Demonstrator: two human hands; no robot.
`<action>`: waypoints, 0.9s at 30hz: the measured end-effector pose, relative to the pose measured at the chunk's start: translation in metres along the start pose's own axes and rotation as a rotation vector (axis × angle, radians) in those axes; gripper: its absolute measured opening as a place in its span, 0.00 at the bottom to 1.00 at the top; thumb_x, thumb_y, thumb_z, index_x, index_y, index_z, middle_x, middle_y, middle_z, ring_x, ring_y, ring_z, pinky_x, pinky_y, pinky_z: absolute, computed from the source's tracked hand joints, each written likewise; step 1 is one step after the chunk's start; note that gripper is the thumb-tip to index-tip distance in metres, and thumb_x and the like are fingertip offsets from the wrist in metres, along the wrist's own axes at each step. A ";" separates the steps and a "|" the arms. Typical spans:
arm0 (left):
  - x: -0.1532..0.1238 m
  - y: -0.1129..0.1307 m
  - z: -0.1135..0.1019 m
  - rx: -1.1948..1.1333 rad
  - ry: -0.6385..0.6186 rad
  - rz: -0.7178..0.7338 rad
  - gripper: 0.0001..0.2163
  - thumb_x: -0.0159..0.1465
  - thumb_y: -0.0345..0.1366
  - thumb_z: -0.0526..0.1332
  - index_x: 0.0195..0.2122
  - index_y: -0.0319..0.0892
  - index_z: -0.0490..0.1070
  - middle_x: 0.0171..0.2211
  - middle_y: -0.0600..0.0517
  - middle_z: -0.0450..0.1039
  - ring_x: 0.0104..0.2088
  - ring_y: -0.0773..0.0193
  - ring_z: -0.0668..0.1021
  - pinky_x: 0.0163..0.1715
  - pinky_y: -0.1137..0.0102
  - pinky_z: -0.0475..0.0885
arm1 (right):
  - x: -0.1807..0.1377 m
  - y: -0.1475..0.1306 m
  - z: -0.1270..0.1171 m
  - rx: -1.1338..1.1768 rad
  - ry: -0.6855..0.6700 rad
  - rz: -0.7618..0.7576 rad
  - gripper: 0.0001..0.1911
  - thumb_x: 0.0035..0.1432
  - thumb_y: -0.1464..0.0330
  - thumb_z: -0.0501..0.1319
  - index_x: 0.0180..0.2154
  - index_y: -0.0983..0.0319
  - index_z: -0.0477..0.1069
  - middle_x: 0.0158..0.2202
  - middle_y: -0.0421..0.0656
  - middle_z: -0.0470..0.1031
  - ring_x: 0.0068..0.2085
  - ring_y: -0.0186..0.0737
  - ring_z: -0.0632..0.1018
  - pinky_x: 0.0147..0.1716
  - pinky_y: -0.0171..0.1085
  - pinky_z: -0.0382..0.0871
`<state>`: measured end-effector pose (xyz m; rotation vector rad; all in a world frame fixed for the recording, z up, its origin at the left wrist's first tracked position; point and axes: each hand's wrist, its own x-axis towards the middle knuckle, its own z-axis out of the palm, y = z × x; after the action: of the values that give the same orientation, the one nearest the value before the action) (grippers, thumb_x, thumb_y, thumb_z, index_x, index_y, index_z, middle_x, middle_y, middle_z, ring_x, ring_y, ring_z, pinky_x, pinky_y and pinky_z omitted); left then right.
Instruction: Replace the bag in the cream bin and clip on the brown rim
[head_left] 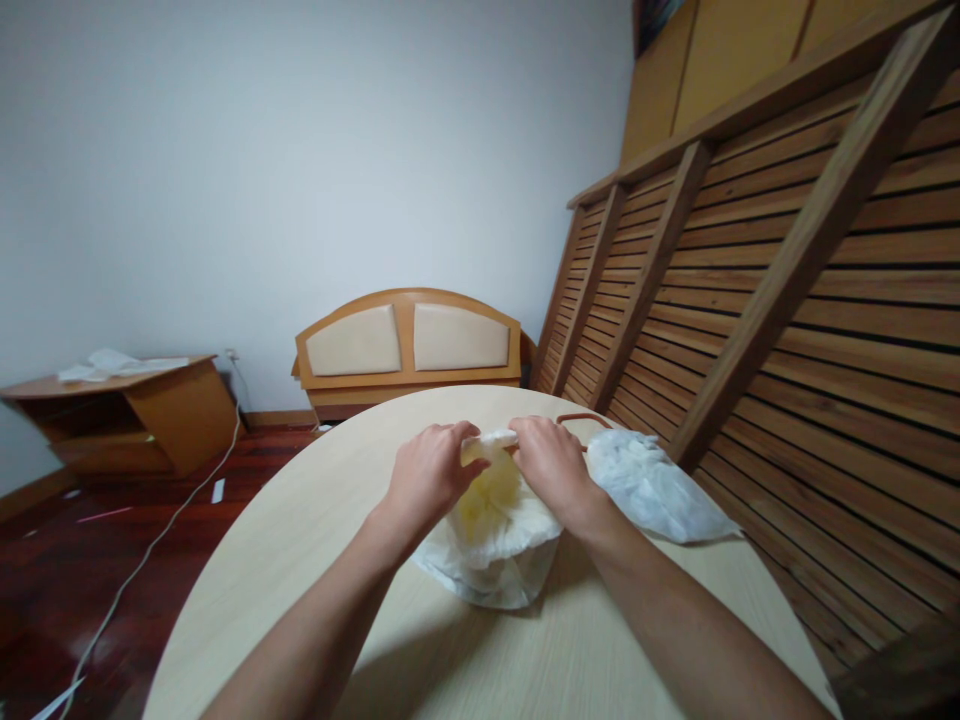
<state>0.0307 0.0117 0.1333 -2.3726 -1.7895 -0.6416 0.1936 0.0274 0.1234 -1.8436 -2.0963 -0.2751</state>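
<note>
A white plastic bag stands on the round table in front of me, its mouth spread wide. Something yellow shows inside it; whether that is a container or loose contents I cannot tell. At the far side of the mouth, my left hand pinches the bag's white rim between thumb and fingers. Close beside it, my right hand is closed over the same rim, its fingertips partly hidden. A short stretch of bunched white edge lies between the two hands.
A second, filled white plastic bag lies on the round table to the right, by a thin brown bent rod. Slatted wooden panels lean close along the right. A low cabinet and a cable are at left.
</note>
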 end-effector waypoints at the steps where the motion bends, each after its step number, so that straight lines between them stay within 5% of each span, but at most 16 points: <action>1: 0.000 0.000 0.000 -0.007 0.006 0.005 0.14 0.62 0.43 0.66 0.48 0.49 0.75 0.43 0.51 0.81 0.44 0.55 0.81 0.37 0.69 0.70 | 0.000 0.000 -0.001 0.004 -0.008 0.007 0.12 0.63 0.77 0.54 0.39 0.61 0.76 0.40 0.51 0.81 0.43 0.50 0.82 0.37 0.39 0.70; 8: 0.003 -0.004 0.000 0.007 -0.010 -0.036 0.08 0.67 0.38 0.60 0.41 0.49 0.79 0.38 0.50 0.82 0.40 0.57 0.82 0.34 0.70 0.68 | 0.002 0.005 -0.004 0.111 -0.040 -0.024 0.08 0.59 0.72 0.62 0.41 0.62 0.76 0.43 0.50 0.81 0.46 0.50 0.81 0.41 0.40 0.70; 12: 0.004 -0.006 0.000 0.030 -0.001 -0.071 0.09 0.68 0.40 0.59 0.42 0.48 0.79 0.39 0.49 0.82 0.40 0.56 0.82 0.33 0.70 0.68 | 0.001 0.011 -0.006 0.244 -0.003 -0.049 0.19 0.57 0.66 0.66 0.51 0.59 0.73 0.51 0.47 0.79 0.52 0.50 0.77 0.45 0.41 0.69; 17: 0.003 -0.005 0.000 0.071 -0.059 -0.090 0.12 0.69 0.41 0.56 0.39 0.46 0.79 0.37 0.45 0.82 0.39 0.55 0.82 0.33 0.70 0.69 | 0.004 0.015 -0.007 0.295 -0.015 -0.103 0.10 0.64 0.69 0.59 0.44 0.58 0.78 0.45 0.46 0.82 0.48 0.46 0.79 0.45 0.37 0.67; 23: -0.001 -0.010 -0.006 -0.065 -0.002 -0.003 0.22 0.64 0.44 0.64 0.57 0.44 0.70 0.51 0.46 0.78 0.52 0.53 0.78 0.46 0.67 0.71 | 0.007 0.018 -0.003 0.279 -0.004 -0.128 0.09 0.63 0.71 0.60 0.39 0.60 0.80 0.40 0.49 0.83 0.45 0.46 0.80 0.42 0.35 0.66; 27: 0.000 -0.017 -0.012 -0.103 0.020 -0.027 0.12 0.66 0.43 0.61 0.47 0.46 0.76 0.46 0.49 0.80 0.46 0.55 0.80 0.42 0.68 0.71 | 0.010 0.022 0.001 0.301 0.009 -0.132 0.10 0.62 0.71 0.60 0.40 0.59 0.80 0.39 0.48 0.83 0.44 0.46 0.80 0.42 0.36 0.66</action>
<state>0.0114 0.0133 0.1415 -2.4010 -1.8261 -0.7761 0.2144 0.0403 0.1241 -1.5316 -2.1220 0.0030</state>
